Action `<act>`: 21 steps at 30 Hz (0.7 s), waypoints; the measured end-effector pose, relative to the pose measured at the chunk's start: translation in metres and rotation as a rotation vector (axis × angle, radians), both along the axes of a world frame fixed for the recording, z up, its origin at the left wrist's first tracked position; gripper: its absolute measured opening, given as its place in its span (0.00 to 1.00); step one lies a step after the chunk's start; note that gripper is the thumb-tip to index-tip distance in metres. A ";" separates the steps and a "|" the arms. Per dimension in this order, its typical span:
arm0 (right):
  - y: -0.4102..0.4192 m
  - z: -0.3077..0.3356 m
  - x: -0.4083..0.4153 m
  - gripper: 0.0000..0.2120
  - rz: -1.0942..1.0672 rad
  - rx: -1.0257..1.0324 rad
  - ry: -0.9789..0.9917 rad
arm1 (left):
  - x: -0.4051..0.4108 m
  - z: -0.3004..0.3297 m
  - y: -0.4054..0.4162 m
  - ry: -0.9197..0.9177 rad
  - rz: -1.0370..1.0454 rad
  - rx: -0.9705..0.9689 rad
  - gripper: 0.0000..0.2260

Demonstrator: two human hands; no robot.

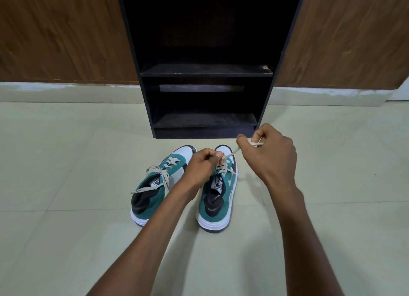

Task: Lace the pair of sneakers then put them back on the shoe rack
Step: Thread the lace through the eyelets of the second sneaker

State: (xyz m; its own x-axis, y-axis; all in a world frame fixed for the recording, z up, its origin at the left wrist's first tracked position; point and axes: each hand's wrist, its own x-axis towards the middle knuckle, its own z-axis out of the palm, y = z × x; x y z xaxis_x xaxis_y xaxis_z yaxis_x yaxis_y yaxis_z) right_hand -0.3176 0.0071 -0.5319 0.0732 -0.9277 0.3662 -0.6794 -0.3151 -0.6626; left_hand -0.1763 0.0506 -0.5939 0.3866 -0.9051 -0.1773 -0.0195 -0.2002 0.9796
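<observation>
My right hand (269,154) pinches the lace (232,152) taut above the right sneaker (218,198), while my left hand (202,165) grips that lace at the eyelets, hiding them. The left sneaker (155,185) sits just beside it on the floor (66,163), the black shoe rack (205,72) close ahead.

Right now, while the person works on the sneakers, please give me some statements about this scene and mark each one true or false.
1. Both sneakers stand on the floor in front of the shoe rack. True.
2. The right hand pulls a lace end away from the right sneaker. True.
3. The left hand rests on the left sneaker. False: it pinches the laces on the right sneaker.
4. A sneaker already sits on the bottom shelf of the rack. False: the shelves in view hold no shoes.
5. The left sneaker's laces lie loose, not tied in a bow. True.
</observation>
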 end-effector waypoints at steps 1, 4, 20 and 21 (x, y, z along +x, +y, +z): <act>0.000 0.000 0.000 0.15 -0.020 -0.032 0.089 | 0.000 0.001 0.000 -0.005 -0.003 0.000 0.09; -0.002 -0.005 -0.002 0.18 0.005 0.034 0.256 | 0.000 0.001 0.001 0.022 -0.002 -0.019 0.08; -0.020 -0.059 -0.005 0.17 0.250 0.215 0.199 | -0.007 -0.010 0.004 0.215 -0.036 0.005 0.07; -0.020 -0.060 -0.004 0.16 0.291 0.211 0.220 | -0.008 -0.011 0.004 0.217 -0.036 0.006 0.07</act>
